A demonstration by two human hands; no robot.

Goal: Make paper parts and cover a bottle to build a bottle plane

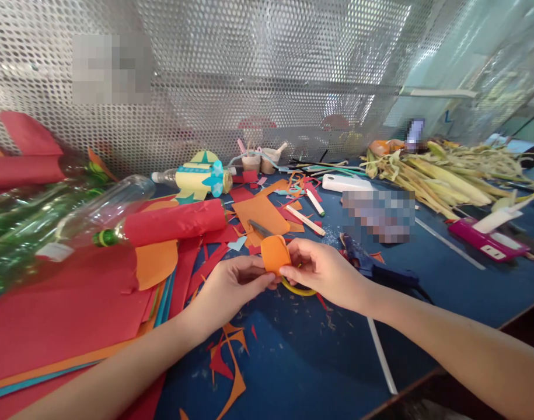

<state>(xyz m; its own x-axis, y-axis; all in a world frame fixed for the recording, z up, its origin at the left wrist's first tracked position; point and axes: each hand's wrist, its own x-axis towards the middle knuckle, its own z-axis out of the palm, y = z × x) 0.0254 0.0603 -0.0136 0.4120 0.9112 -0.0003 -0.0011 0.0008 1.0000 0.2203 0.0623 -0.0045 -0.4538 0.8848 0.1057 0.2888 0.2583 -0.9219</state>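
Observation:
Near the middle of the view, a small curved orange piece [275, 255] is pinched between both hands. My left hand [236, 283] grips its lower left edge, with the thumb and fingers together. My right hand [321, 268] holds its right side between thumb and fingers. Just behind the piece lie scissors [258, 228], their yellow handle [300, 290] showing below my right hand. An orange sheet [262, 213] lies beyond the hands. To the left rests a bottle wrapped in red [174, 223], with an orange fin shape [157, 263] below it.
Stacked coloured sheets [69, 297] cover the left side, beside green bottles [13, 233]. A yellow-wrapped bottle [194, 178] lies behind. On the right are a blue glue gun [380, 271], a purple device [488, 239], a white stick [381, 356] and dried husks [437, 181]. Orange scraps [236, 385] lie in front.

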